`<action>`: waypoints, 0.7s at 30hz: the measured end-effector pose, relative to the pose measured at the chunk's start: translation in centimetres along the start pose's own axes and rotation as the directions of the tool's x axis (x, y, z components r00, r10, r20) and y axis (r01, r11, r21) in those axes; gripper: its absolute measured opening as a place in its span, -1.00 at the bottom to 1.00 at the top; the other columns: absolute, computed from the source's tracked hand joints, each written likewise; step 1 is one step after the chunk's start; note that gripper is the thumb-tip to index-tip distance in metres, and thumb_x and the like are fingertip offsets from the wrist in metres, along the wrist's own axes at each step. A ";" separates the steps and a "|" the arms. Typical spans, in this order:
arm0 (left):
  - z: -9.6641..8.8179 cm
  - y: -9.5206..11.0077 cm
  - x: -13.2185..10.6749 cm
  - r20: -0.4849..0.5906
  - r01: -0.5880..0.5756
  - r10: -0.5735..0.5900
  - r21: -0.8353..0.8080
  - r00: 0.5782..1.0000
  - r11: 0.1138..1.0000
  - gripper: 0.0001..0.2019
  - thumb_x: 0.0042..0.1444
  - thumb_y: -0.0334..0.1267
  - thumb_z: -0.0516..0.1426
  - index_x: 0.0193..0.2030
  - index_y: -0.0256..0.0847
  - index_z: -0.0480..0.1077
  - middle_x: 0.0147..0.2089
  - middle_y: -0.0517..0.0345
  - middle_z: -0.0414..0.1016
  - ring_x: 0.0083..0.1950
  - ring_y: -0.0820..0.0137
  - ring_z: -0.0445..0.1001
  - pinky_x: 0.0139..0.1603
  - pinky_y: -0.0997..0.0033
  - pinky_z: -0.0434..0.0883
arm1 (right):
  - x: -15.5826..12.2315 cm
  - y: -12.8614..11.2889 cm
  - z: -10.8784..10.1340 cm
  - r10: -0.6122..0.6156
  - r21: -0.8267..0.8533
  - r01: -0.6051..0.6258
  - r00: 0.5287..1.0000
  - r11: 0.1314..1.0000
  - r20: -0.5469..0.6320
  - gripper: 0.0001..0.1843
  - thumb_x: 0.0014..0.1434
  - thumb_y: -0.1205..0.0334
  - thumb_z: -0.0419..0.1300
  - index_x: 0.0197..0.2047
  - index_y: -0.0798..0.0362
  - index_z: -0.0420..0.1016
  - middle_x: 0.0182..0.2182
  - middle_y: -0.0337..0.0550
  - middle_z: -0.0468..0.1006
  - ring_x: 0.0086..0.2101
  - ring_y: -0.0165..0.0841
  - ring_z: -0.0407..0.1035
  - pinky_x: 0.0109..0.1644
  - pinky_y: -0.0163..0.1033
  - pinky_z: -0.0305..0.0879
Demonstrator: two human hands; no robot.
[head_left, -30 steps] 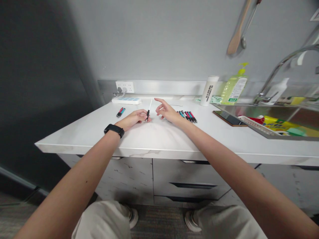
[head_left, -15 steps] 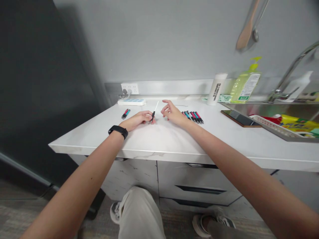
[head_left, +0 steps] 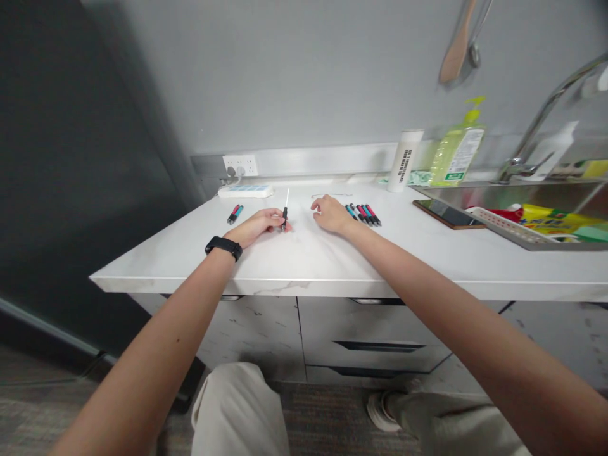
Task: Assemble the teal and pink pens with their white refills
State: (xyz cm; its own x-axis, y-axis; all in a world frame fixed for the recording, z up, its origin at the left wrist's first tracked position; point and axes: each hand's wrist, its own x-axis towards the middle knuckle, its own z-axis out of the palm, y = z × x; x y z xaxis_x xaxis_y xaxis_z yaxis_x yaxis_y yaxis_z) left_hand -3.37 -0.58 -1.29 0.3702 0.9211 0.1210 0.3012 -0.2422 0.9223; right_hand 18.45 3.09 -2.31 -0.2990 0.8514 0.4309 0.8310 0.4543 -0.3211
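My left hand [head_left: 261, 227] rests on the white counter, its thumb and fingers closed around the black grip of a disassembled pen [head_left: 285, 218]. A thin white refill [head_left: 287, 198] sticks up bare from that grip, away from me. My right hand [head_left: 329, 214] is low over the counter to the right, fingers bent down and slightly apart, with nothing visible in them. Just beside its wrist lies a row of several pens [head_left: 365, 215] in blue, red and white with black grips. To the left of my left hand, a red pen and a blue pen [head_left: 236, 214] lie side by side.
A power strip [head_left: 246, 191] sits at the back below a wall socket [head_left: 240, 166]. Farther right stand a white tube [head_left: 405, 161] and a green soap bottle [head_left: 456, 152]. A phone [head_left: 449, 214] lies by the sink with its faucet [head_left: 515, 170]. A thin line [head_left: 331, 195] marks the counter.
My right hand has come down toward the counter and its raised fingers have bent. My left hand still holds the pen part, now more upright. The view has shifted slightly.
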 end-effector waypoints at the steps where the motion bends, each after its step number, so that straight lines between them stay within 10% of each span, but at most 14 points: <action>1: 0.0 0.0 0.0 -0.007 0.000 0.000 -0.010 1.000 1.000 -0.84 -0.10 -0.23 0.18 -0.38 -0.25 0.33 -0.32 0.06 0.54 -0.36 0.43 0.33 -0.33 0.38 0.09 | -0.2 -0.1 -0.1 0.024 -0.068 -0.023 1.000 0.997 0.019 -0.69 0.10 0.37 0.09 -0.07 0.13 0.47 -0.06 0.07 0.41 0.00 -0.14 0.29 0.13 -0.09 0.19; 11: 0.2 0.0 -0.1 -0.067 0.008 -0.014 -0.092 0.998 0.996 -0.84 -0.13 -0.32 0.16 -0.44 -0.22 0.21 -0.39 0.07 0.54 -0.35 0.44 0.40 -0.37 0.43 0.12 | -0.7 -0.5 -0.8 0.075 -0.171 -0.042 0.979 0.984 0.191 -0.60 0.11 0.43 0.08 0.03 0.12 0.47 -0.05 0.08 0.49 -0.05 -0.19 0.39 0.02 -0.20 0.25; 21: 0.1 -0.6 0.3 -0.099 -0.016 0.003 -0.130 0.995 0.991 -0.90 -0.13 -0.41 0.11 -0.40 -0.28 0.31 -0.38 0.07 0.51 -0.42 0.46 0.41 -0.42 0.44 0.15 | 0.0 -1.0 -1.3 -0.002 0.034 0.000 0.998 0.999 0.062 -0.60 0.04 0.46 0.10 -0.04 0.14 0.52 -0.19 -0.03 0.58 -0.21 -0.29 0.43 -0.09 -0.29 0.27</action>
State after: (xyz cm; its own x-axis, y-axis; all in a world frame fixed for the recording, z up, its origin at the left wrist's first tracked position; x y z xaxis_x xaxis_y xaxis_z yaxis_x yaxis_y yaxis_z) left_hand -3.33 -0.24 -1.81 0.2818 0.9461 0.1595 0.1782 -0.2149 0.9602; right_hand 18.21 2.28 -0.89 -0.3292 0.8651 0.3785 0.8147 0.4628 -0.3494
